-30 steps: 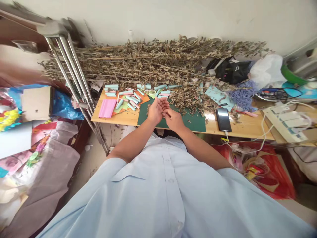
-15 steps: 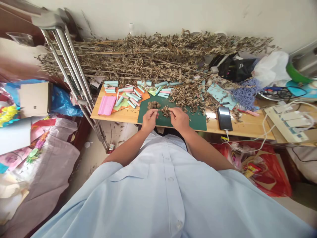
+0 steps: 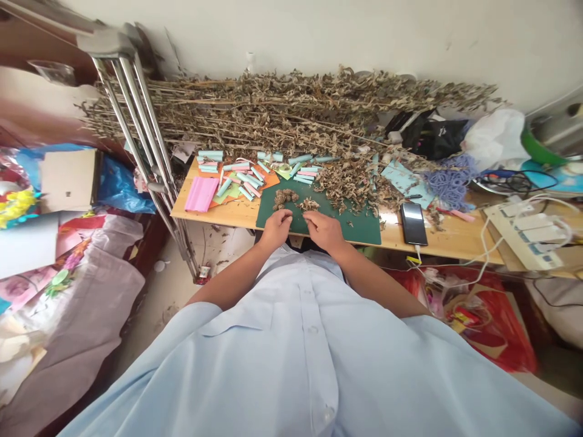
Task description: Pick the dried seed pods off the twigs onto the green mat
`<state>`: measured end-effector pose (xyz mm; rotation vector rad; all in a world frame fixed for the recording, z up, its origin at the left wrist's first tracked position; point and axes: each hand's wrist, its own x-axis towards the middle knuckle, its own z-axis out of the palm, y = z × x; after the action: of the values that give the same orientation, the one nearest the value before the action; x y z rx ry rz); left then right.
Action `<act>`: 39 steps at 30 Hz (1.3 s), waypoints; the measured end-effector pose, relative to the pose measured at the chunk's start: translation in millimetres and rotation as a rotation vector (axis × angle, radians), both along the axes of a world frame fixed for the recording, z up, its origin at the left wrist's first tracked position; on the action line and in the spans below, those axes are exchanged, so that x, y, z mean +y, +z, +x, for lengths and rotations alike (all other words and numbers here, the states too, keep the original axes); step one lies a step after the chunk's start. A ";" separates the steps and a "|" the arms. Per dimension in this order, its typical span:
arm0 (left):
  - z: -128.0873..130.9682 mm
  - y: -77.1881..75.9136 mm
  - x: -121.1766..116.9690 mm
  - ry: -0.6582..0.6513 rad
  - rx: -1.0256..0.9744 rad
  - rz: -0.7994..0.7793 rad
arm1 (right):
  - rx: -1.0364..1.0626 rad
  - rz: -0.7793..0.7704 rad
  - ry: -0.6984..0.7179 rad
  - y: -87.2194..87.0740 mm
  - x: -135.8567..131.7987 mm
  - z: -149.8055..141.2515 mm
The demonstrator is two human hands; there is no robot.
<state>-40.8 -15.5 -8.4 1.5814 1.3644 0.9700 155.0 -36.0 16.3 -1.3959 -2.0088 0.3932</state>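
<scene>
My left hand is closed at the near edge of the green cutting mat, just below a brown clump of dried leaves. Level with it on the right, my right hand is also closed, its fingertips bent inward beneath a smaller heap of dried leaves. A narrow gap separates the two hands. What the fingers pinch, if anything, is too small or hidden to make out. A larger pile of loose dried leaves covers the mat's upper right part.
Dried leafy stalks stretch along the back. Rolled blue and pink papers and a pink paper stack lie on the left. To the right are a phone, purple yarn and a power strip. Metal crutches lean at left.
My hands were together over the mat, the left palm up. They then parted, uncovering the leaf clump and small heap, and have drawn slightly nearer to me.
</scene>
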 end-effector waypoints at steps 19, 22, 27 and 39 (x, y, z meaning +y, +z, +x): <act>26.7 -4.5 37.1 -0.010 -0.174 0.081 | 0.320 -0.187 -0.368 -11.9 54.2 27.6; 34.0 -4.5 42.7 -0.002 -0.221 0.108 | 0.371 -0.153 -0.349 -7.0 51.7 26.4; 42.3 9.5 47.6 -0.035 -0.096 0.248 | 0.295 -0.145 -0.269 2.6 43.4 25.4; 42.7 12.0 47.2 -0.168 0.088 0.309 | 0.335 -0.176 -0.213 7.9 41.1 26.1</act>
<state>1.9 31.7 3.7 1.9565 1.1568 1.0547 181.1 5.1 24.3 -1.5193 -1.5704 0.6724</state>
